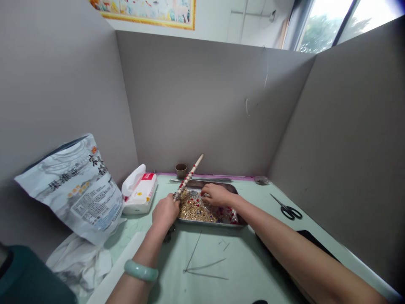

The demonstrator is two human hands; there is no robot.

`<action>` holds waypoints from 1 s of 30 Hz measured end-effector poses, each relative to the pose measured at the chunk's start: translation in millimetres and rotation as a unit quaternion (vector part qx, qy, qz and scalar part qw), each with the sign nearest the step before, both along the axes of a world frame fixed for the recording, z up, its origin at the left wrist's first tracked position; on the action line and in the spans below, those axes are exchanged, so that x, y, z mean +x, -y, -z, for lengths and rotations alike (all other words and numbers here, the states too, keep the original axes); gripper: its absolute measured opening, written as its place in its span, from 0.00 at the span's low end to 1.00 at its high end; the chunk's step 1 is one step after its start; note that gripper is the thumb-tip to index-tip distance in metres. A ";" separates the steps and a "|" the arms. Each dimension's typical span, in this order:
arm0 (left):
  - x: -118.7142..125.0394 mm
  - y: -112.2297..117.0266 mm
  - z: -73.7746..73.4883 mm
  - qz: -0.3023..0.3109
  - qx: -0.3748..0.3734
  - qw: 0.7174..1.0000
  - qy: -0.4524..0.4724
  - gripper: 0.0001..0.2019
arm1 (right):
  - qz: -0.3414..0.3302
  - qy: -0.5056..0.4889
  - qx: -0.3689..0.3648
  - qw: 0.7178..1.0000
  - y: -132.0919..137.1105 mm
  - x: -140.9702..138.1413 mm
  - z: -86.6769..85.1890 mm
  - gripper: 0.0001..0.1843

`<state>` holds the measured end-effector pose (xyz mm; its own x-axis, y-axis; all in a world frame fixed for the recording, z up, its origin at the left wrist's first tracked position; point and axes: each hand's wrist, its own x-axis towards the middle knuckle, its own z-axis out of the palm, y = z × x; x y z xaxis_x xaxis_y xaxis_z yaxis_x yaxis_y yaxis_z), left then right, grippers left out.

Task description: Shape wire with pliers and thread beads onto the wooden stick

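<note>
My left hand (166, 212) is closed around the lower end of a slim pale stick (190, 174), which slants up and away to the right. Red and light beads sit along the stick's length. Below and beside it lies a metal tray (209, 224) with gold beads (196, 210) on the left and red and clear ones on the right. Over the tray's middle, my right hand (217, 194) reaches down with its fingers bent together at the beads. Whatever its fingertips hold is too small to make out.
Scissors (287, 210) with black handles lie at the right. A tissue pack (141, 194) and a large silver pouch (84, 190) stand at the left. Behind the tray is a small brown cup (181, 169). Thin wires (205, 267) lie in front. Grey partitions (202, 101) enclose the table.
</note>
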<state>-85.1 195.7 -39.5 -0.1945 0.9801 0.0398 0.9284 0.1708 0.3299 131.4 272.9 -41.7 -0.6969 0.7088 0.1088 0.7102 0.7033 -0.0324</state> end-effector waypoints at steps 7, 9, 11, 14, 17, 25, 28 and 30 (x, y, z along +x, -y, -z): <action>-1.0 -2.3 0.9 0.000 -0.004 1.000 0.005 0.13 | -0.004 0.006 0.020 1.000 -13.7 -34.5 18.4 0.10; -0.8 -2.5 0.6 -0.001 -0.005 1.000 0.005 0.13 | 0.024 0.013 0.026 0.999 -15.0 -20.8 17.7 0.10; -0.7 -2.5 0.8 0.000 -0.003 1.000 0.005 0.13 | 0.041 0.023 0.025 0.999 -12.4 -1.6 15.1 0.11; -0.7 -2.3 1.4 0.000 0.000 1.000 0.005 0.13 | 0.051 0.044 0.011 0.998 -1.9 28.0 8.5 0.10; -0.8 -2.0 1.7 -0.001 0.000 1.000 0.003 0.13 | 0.049 0.088 -0.048 0.994 9.2 48.6 -2.3 0.08; -1.1 -1.3 0.8 0.001 0.001 1.000 0.005 0.13 | -0.026 -0.027 -0.034 0.999 17.6 18.0 -10.2 0.14; -1.2 -1.4 1.2 0.003 0.005 1.000 0.006 0.13 | -0.080 -0.019 -0.022 0.996 17.3 -2.9 1.7 0.13; -1.4 -1.7 1.7 0.002 0.004 1.000 0.007 0.13 | -0.070 0.003 -0.012 0.997 17.7 -5.6 6.9 0.10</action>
<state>-86.5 197.4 -41.2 -0.1913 0.9805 0.0455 0.9240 0.1643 0.3452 125.8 255.2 -48.6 -0.7895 0.6073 0.0887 0.6057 0.7943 -0.0476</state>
